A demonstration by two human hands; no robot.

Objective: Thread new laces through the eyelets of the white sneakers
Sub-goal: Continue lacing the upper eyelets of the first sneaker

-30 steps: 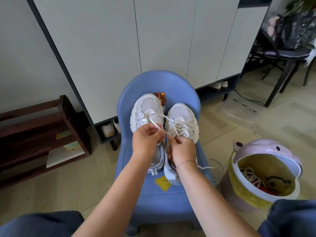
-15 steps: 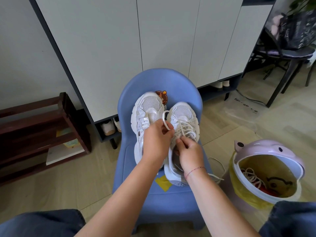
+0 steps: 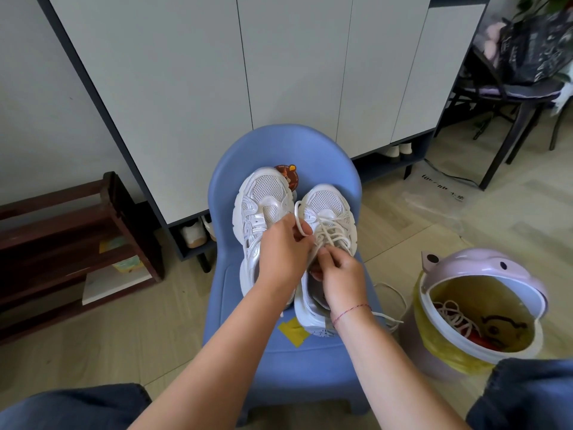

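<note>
Two white sneakers stand side by side on a small blue chair (image 3: 310,361), toes pointing away from me. The left sneaker (image 3: 263,200) has no lace across its tongue. The right sneaker (image 3: 330,206) carries a cream lace (image 3: 331,234) crossed through its upper eyelets. My left hand (image 3: 283,249) pinches a loop of that lace just left of the right sneaker. My right hand (image 3: 339,274) pinches another strand over the shoe's opening. A loose lace end (image 3: 393,318) trails off the chair's right side.
A pink bin (image 3: 483,268) with a yellow liner stands to the right of the chair, old laces inside it. A dark wooden shoe rack (image 3: 77,243) is on the left. White cabinets (image 3: 279,72) are behind. A black chair (image 3: 511,97) with a bag stands far right.
My left hand has moved right, from over the left sneaker to the right one, drawing the lace loop shorter. My right hand stays over the right sneaker's opening.
</note>
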